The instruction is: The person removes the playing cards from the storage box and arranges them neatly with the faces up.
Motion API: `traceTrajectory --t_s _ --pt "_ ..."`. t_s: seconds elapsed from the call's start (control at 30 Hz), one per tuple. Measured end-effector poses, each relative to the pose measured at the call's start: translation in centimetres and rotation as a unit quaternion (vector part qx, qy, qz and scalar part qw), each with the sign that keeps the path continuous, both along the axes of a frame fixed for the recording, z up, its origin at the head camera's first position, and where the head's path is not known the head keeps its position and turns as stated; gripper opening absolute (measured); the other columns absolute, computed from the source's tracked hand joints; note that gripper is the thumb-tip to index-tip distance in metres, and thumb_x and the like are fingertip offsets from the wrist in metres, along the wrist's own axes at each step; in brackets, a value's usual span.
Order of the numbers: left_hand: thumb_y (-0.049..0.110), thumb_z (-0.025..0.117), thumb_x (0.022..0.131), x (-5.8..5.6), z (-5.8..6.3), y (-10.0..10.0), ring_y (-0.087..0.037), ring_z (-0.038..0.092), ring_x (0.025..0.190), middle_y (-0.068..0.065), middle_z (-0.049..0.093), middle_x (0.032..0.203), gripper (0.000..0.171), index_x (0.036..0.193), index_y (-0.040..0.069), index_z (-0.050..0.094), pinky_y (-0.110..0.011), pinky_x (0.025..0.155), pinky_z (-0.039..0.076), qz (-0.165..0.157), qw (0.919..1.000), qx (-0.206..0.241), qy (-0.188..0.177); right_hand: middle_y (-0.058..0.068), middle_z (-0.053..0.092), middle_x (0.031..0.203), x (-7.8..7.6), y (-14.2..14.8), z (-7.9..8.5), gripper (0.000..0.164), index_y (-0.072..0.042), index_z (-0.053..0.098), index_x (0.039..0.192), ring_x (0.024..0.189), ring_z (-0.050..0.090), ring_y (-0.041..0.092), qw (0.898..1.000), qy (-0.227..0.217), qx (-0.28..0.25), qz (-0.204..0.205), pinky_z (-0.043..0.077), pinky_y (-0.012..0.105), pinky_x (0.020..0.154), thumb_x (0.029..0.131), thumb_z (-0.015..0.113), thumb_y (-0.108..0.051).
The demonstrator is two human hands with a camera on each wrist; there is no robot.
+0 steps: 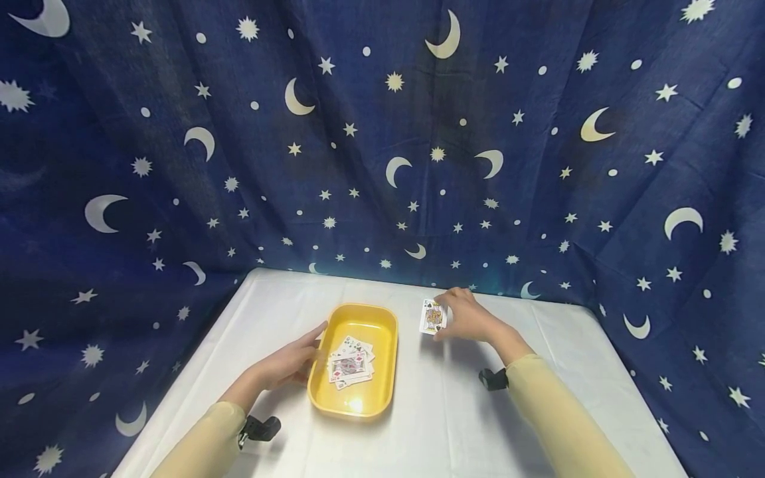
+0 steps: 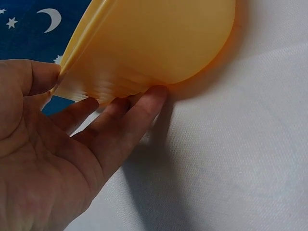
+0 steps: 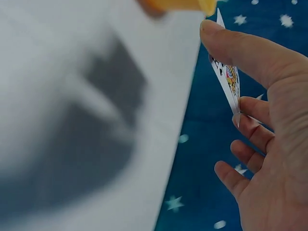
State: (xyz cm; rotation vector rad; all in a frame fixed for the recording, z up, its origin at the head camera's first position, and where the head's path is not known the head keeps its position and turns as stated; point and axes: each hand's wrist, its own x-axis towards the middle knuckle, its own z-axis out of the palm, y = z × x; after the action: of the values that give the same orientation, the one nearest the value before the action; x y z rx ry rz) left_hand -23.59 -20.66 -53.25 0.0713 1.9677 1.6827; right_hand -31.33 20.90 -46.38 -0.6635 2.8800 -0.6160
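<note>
Right of the yellow tray [image 1: 382, 362] the left hand [image 1: 288, 362] is gripping, the right hand [image 1: 469, 317] is pinching a card [image 1: 433, 318], grip spanning it.

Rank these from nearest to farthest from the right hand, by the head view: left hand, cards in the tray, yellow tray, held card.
1. Held card: pinched by the right hand.
2. Yellow tray: left of the held card.
3. Cards in the tray: in a loose pile inside it.
4. Left hand: at the tray's left side.
</note>
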Motion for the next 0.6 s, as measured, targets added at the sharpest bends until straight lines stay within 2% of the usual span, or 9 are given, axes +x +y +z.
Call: traceTrajectory --t_s 0.17,0.33,0.6 --pt "0.016 0.050 0.103 0.0 -0.1 0.0 -0.033 0.062 0.113 -0.030 0.015 0.165 0.074 0.166 0.032 0.015 -0.049 0.086 0.059 -0.001 1.0000 -0.003 0.000 0.018 0.049 0.140 0.1 0.7 -2.0 0.087 -0.003 0.056 0.144 0.131 0.037 0.038 1.000 -0.023 0.000 -0.009 0.035 0.058 0.112 0.071 0.094 -0.032" --pt "0.016 0.050 0.104 0.1 -0.1 0.0 -0.033 0.062 0.113 -0.030 0.023 0.162 0.073 0.166 0.032 0.014 -0.050 0.086 0.059 -0.002 1.0000 0.001 -0.001 0.015 0.050 0.137 0.4 0.5 -4.0 0.087 -0.005 0.057 0.143 0.126 0.039 0.035 0.999 -0.040 -0.002 -0.004 0.036 0.056 0.111 0.069 0.095 -0.031" --pt "0.015 0.049 0.103 0.1 0.0 0.1 -0.033 0.063 0.113 -0.030 0.015 0.165 0.075 0.166 0.031 0.013 -0.049 0.084 0.060 -0.002 1.0000 0.006 0.000 0.010 0.050 0.136 1.0 -0.5 -5.5 0.087 -0.013 0.059 0.144 0.125 0.041 0.030 0.996 -0.083 -0.005 -0.022 0.036 0.056 0.112 0.067 0.096 -0.031"
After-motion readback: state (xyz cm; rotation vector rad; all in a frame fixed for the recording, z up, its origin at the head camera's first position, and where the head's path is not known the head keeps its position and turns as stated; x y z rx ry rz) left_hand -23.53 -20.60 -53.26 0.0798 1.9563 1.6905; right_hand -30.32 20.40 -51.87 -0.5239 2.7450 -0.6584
